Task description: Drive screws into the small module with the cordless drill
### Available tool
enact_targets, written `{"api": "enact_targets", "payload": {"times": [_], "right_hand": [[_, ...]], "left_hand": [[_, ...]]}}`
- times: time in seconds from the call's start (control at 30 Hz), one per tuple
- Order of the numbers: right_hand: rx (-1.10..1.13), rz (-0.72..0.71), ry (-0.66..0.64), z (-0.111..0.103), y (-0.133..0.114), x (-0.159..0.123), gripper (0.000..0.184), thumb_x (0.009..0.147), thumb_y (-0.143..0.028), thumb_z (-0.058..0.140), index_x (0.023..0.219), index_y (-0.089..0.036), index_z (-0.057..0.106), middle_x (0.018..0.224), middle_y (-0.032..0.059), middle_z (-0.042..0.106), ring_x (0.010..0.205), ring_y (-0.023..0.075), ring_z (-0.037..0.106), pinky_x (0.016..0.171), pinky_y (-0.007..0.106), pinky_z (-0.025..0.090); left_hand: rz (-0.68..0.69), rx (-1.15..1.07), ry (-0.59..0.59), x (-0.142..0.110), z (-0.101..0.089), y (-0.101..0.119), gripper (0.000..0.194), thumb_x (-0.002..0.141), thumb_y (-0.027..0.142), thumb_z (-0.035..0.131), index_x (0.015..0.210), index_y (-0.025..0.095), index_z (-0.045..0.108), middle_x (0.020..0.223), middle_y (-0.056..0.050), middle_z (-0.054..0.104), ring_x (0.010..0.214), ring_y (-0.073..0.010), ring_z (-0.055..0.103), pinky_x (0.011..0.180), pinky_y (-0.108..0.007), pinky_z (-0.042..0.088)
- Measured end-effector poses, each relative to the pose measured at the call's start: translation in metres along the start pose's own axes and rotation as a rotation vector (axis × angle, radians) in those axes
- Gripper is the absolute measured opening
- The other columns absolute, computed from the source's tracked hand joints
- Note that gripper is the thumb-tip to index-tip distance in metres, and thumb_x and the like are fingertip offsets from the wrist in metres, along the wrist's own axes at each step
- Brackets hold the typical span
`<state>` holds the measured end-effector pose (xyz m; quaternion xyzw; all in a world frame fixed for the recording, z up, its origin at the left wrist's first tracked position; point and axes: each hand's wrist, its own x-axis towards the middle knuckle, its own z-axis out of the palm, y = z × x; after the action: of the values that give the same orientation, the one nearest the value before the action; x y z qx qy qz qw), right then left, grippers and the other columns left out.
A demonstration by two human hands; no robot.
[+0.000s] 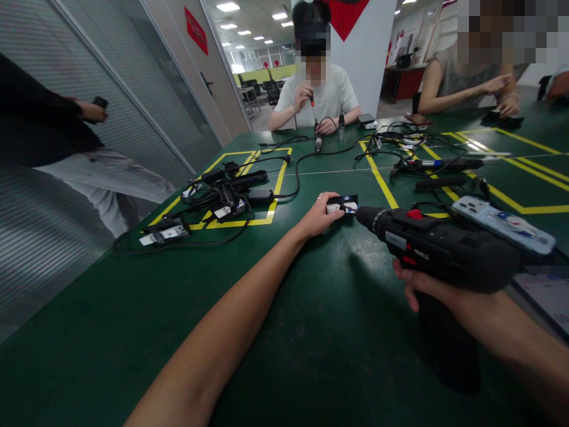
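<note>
My left hand [320, 216] reaches forward and grips a small black-and-white rectangular part [349, 204] on the green table [284, 320]. A ring shows on one of its fingers. My right hand [418, 283] is wrapped round the handle of a black cordless drill [444, 246] with red accents. The drill lies nearly level, its chuck [370, 218] pointing left toward the part. Whether the bit touches the part, I cannot tell. The drill's handle is dark and partly hidden behind my right wrist.
Black cables and adapters [229, 193] lie within yellow tape at left. More cables and tools [435, 165] lie at right, near a phone in a light-blue case [504, 224]. Across the table a person [344, 89] holds a screwdriver [312, 102]; another person sits at right. Someone stands at left.
</note>
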<state>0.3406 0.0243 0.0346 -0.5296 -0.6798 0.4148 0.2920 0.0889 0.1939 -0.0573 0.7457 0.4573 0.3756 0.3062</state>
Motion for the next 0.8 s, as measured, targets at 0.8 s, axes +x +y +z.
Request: {"api": "enact_targets", "payload": {"times": [0.8], "right_hand": [[0.034, 0.038, -0.038, -0.0006, 0.0035, -0.0012, 0.041, 0.086, -0.056, 0.059, 0.06, -0.025, 0.066, 0.063, -0.0013, 0.067, 0.072, 0.0215, 0.064, 0.079, 0.037, 0.045]], "left_hand": [[0.022, 0.034, 0.009, -0.0004, 0.0001, -0.0008, 0.047, 0.082, 0.035, 0.062, 0.125, 0.018, 0.05, 0.125, -0.01, 0.052, 0.118, -0.0233, 0.05, 0.107, -0.039, 0.038]]}}
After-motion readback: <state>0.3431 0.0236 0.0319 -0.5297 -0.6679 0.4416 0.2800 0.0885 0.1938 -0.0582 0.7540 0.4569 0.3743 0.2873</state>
